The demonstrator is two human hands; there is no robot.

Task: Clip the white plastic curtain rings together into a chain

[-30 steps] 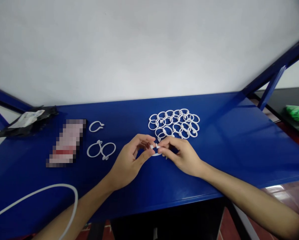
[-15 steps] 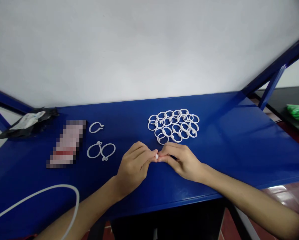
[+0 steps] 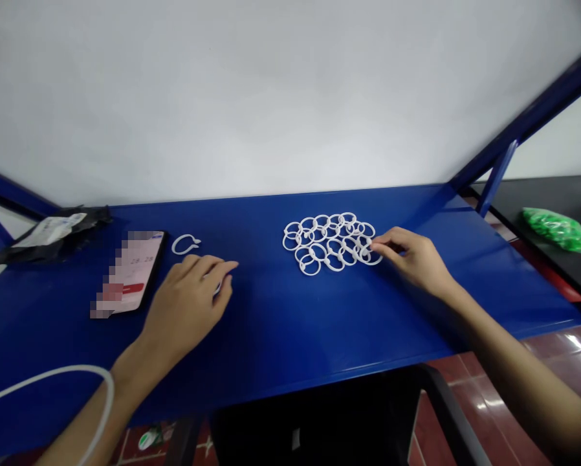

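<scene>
My left hand lies on the blue table and covers the spot where a pair of linked white plastic rings lay. A sliver of white ring shows under its fingertips, and the rest is hidden. My right hand is at the right edge of a flat cluster of interlinked white plastic rings, with its fingertips touching them. A single white ring lies just beyond my left fingers.
A pixelated smartphone and a black bag with a white label lie at the table's left. A white cable curves across the near left corner. A green bag sits on a dark surface beyond the blue frame at right.
My hands have parted. The left moved left onto the ring pair, and the right moved up and right to the cluster. The ring pinched between them no longer shows there.
</scene>
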